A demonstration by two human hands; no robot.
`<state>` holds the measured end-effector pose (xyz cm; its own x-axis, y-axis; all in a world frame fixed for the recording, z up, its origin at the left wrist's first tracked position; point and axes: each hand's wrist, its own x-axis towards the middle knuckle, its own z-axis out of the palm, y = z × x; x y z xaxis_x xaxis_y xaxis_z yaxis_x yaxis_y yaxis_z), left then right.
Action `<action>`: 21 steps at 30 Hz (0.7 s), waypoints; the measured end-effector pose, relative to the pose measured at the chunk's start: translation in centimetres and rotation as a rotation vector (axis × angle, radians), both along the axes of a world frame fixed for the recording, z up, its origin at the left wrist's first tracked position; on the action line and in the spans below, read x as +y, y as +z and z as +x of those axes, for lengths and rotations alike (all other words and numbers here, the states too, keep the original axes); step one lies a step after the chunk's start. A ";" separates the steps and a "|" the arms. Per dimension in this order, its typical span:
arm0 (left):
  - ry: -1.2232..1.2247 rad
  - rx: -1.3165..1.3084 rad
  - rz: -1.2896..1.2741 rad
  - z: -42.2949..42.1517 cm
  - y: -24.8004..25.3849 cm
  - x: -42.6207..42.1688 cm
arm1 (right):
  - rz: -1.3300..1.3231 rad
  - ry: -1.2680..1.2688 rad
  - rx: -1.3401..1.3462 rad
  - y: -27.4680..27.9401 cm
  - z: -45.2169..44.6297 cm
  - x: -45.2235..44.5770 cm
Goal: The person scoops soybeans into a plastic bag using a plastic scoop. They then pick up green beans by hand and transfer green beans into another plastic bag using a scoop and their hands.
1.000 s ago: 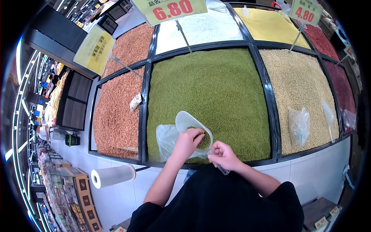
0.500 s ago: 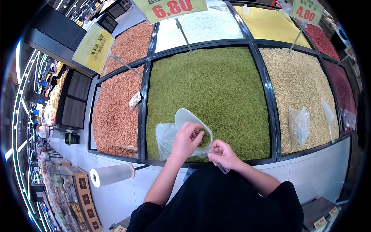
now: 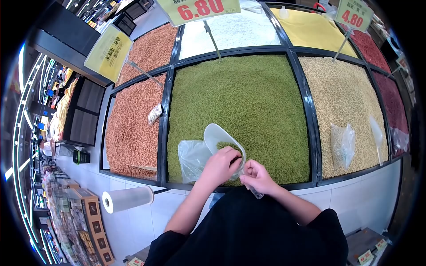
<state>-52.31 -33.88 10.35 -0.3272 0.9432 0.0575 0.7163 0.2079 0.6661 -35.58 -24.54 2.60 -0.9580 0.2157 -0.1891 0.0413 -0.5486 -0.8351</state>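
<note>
My right hand (image 3: 258,177) grips the handle of a clear plastic scoop (image 3: 216,134), which is tilted over the bin. Green mung beans lie inside the scoop. My left hand (image 3: 220,166) reaches into it with fingers curled among the beans; the fingertips are partly hidden, and what they pinch, if anything, does not show. Beside the left hand, a clear plastic bag (image 3: 191,160) rests on the heap of mung beans (image 3: 239,97) in the middle bin.
To the left is a bin of peanuts (image 3: 133,128) with a small packet (image 3: 155,114) on it. Pale beans (image 3: 341,93) fill the right bin, with a filled bag (image 3: 342,146) and another scoop (image 3: 376,135). A roll of bags (image 3: 128,199) sticks out front left.
My left hand has moved slightly right and down, deeper into the scoop, and its fingers are more bent. The scoop has shifted a little right. My right hand keeps its grip.
</note>
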 end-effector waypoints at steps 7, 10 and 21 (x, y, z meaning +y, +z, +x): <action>0.066 0.030 0.078 -0.5 -1.3 0.2 | 0.014 -0.009 -0.001 -0.2 -0.1 -0.1; 0.094 0.050 0.126 -0.7 -1.4 0.3 | 0.005 -0.018 -0.007 0.0 -0.1 -0.1; 0.153 -0.086 0.227 -2.0 0.8 -0.3 | 0.005 -0.021 -0.007 -0.1 -0.3 0.0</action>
<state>-54.30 -34.20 11.13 -0.4777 0.8486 0.2272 0.6268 0.1480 0.7650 -35.93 -24.51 2.50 -0.9519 0.2367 -0.1948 0.0359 -0.5450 -0.8377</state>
